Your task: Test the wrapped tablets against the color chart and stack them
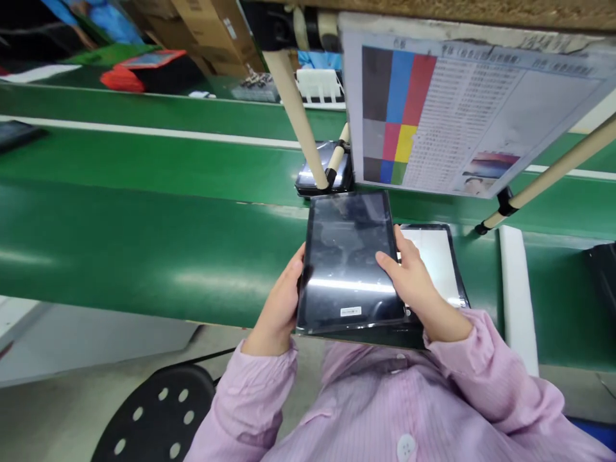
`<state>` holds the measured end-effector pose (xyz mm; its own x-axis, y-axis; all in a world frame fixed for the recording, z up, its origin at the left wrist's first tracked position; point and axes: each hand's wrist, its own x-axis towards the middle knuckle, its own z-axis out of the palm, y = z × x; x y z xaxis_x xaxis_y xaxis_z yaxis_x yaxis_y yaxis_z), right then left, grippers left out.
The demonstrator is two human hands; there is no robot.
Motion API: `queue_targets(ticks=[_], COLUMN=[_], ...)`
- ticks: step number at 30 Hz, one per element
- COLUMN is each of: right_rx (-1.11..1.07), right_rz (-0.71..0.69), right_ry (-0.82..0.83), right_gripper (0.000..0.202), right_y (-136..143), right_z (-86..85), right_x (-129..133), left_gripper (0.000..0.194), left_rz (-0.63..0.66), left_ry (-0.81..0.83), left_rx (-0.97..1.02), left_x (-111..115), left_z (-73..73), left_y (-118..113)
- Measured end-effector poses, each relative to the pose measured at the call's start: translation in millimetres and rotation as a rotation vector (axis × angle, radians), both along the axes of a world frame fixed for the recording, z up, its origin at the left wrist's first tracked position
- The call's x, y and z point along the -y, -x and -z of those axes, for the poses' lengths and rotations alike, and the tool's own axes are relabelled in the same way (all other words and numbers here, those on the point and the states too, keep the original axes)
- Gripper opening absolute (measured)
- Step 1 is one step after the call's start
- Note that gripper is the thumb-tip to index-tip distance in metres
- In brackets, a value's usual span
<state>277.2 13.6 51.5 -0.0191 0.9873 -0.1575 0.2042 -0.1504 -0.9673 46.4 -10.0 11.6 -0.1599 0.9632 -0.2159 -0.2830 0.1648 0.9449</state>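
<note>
A black tablet (pixel 349 256) with a dark glossy screen and a small white label near its lower edge is held between my two hands. My left hand (pixel 282 305) grips its left edge, fingers hidden beneath. On the right edge, my right hand (pixel 416 282) has its thumb on the screen and its fingers along the side. Partly under my right hand lies a second tablet (pixel 436 260) with a white, bright screen, on the green bench (pixel 231 256). Behind the held tablet sits a stack of dark tablets (pixel 312 174) in glossy wrapping.
A printed colour chart (pixel 481 115) hangs from a shelf on cream pipes (pixel 298 115). To the right lies a white foam strip (pixel 518 295). A black stool (pixel 158 410) stands at lower left. Across the bench are a red-and-black box (pixel 158 70), cartons (pixel 216 32) and people in blue.
</note>
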Motion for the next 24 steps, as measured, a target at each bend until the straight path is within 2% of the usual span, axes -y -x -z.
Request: queue_targets(ticks=[2,5,7,10,14,17,19,20,22,24], right_rx=[0.037,-0.203,-0.339,-0.385,-0.383,-0.436,-0.580,-0.682,-0.878,-0.961], right_rz=[0.011,-0.046,-0.089,-0.072,-0.055,-0.040,0.068,0.175,0.465,0.732], right_ry=[0.077,0.141,0.142,0.108,-0.017,-0.141,-0.237,-0.290,-0.397,-0.450], right_gripper=[0.108,0.122,0.127,0.131,0.129,0.117,0.105,0.095,0.078,0.070], right_y=[2.9,4.0,3.0,-8.9,-57.5,-106.5,-129.7,-136.1,-140.6,-142.4], right_z=[9.4,13.0,10.0,-1.1,-20.8,-23.7,-15.6,-9.5,2.9,11.7], right_x=[3.4,13.1,19.9,30.5,52.3,83.5,112.2,127.5,155.2,173.8], left_gripper=[0.075,0.076,0.077,0.072,0.059,0.057,0.053,0.052,0.057,0.068], left_rz=[-0.015,-0.029,-0.024,-0.020,0.018,0.117,0.185,0.210,0.255,0.286], left_ry=[0.040,0.106,0.145,0.197,0.195,0.162,0.106,0.072,-0.009,-0.122], left_rx=[0.008,0.017,0.004,-0.045,-0.100,-0.093,-0.071,-0.057,-0.029,-0.017], left_x=[0.0,4.0,9.4,20.7,39.0,46.6,45.5,43.7,39.8,38.6], left_z=[-6.1,-18.3,-29.9,-51.8,-84.1,-97.1,-92.8,-86.4,-67.0,-44.4], left_y=[-1.6,-6.4,-13.0,-31.2,-72.6,-111.9,-142.3,-159.6,-200.0,-247.8])
